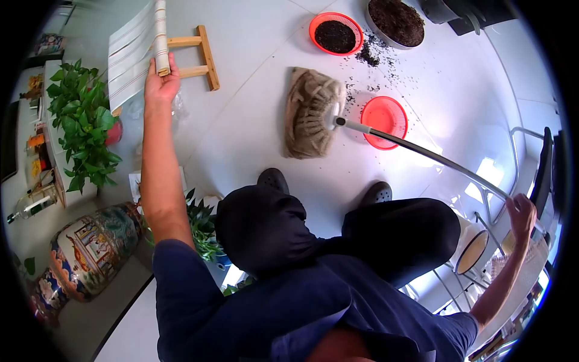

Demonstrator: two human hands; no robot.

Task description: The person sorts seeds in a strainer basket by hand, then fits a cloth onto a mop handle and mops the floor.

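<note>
My left hand (161, 85) is closed around the end of a cloth-wrapped bar on a folding wooden stool (208, 57), which has a striped off-white cloth seat. At the right, my right hand (522, 216) grips the long metal pole of a mop (439, 158). The mop's brown fluffy head (313, 114) lies flat on the pale floor in front of my feet. Dark bits of soil (368, 57) are scattered just beyond the mop head. The pole passes over the edge of a red plastic basket (386, 111).
Another red basket (322, 17) and a round basin (389, 42) hold dark soil. A leafy potted plant (84, 120) and a large painted vase (93, 250) stand at the left. Metal chair legs (515, 163) are at the right. More leaves (202, 220) show beside my left knee.
</note>
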